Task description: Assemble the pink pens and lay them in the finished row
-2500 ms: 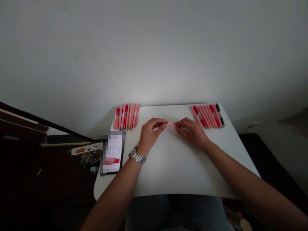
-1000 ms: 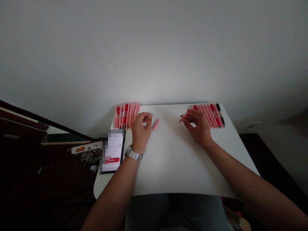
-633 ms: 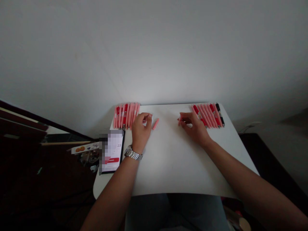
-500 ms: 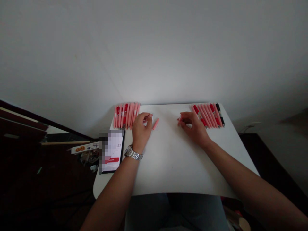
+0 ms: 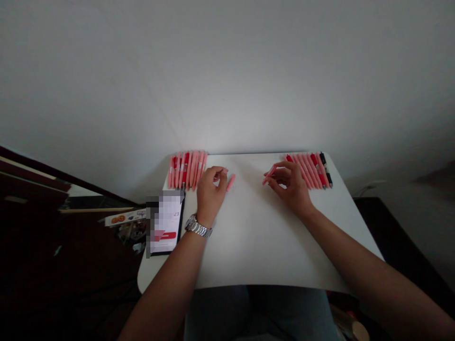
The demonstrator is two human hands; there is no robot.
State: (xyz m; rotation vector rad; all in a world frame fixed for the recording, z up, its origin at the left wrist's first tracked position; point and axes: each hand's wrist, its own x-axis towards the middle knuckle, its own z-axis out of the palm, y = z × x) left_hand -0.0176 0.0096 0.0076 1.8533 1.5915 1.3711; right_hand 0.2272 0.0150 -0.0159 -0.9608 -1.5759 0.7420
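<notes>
My right hand (image 5: 289, 187) is closed in a pinch on a pink pen part (image 5: 270, 173), which is held tilted above the table. My left hand (image 5: 212, 192), with a metal watch at its wrist, is also pinched. Whatever lies between its fingertips is too small to make out. Just right of the left hand, a short pink pen piece (image 5: 231, 182) lies on the white table. A row of pink and red pens (image 5: 193, 169) is behind the left hand. Another row of pink, red and black pens (image 5: 313, 170) is partly hidden by the right hand.
The white table (image 5: 256, 246) stands against a pale wall (image 5: 227, 85). A phone (image 5: 165, 222), partly pixelated, lies at the table's left edge beside my left forearm. Below to the left are dark floor and assorted items (image 5: 130, 232).
My right hand has shifted slightly right, and more of the pink pen part shows between its fingers. The left hand has barely moved.
</notes>
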